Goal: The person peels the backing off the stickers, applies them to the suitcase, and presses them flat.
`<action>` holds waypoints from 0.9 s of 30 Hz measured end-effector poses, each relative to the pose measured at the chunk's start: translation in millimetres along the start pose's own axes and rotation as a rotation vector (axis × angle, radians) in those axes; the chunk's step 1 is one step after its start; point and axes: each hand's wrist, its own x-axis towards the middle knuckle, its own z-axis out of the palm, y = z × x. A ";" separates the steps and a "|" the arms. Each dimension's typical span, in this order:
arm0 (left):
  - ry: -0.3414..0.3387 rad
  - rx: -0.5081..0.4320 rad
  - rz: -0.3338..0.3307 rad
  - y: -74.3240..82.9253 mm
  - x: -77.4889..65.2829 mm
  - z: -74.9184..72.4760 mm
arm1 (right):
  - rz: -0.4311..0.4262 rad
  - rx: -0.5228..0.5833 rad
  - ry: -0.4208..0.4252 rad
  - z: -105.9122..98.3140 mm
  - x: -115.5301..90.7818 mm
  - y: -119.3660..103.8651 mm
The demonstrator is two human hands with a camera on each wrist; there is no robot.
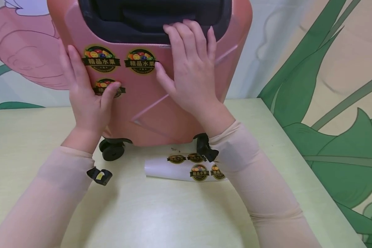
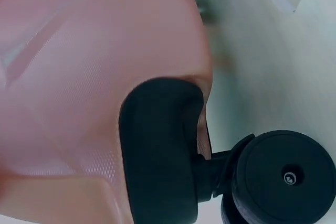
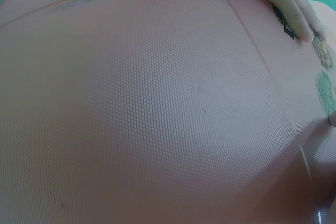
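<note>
A pink suitcase with a black recessed panel stands in front of me. Three round fruit stickers are on its front: an upper left sticker, an upper right sticker and a lower sticker. My left hand lies along the suitcase's left side, its thumb resting on the lower sticker. Flat against the front rests my right hand, fingertips over the black panel's lower edge and thumb at the upper right sticker's edge. The right wrist view shows the textured shell and my left hand.
A white sticker sheet with several fruit stickers lies on the pale table, partly behind my right forearm. Below the suitcase a black caster wheel shows, also a wheel in the left wrist view. A painted wall stands behind.
</note>
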 end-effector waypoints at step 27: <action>0.106 -0.071 -0.083 -1.4 -6.0 15.0 | 0.030 -0.004 -0.017 0.6 -2.2 1.2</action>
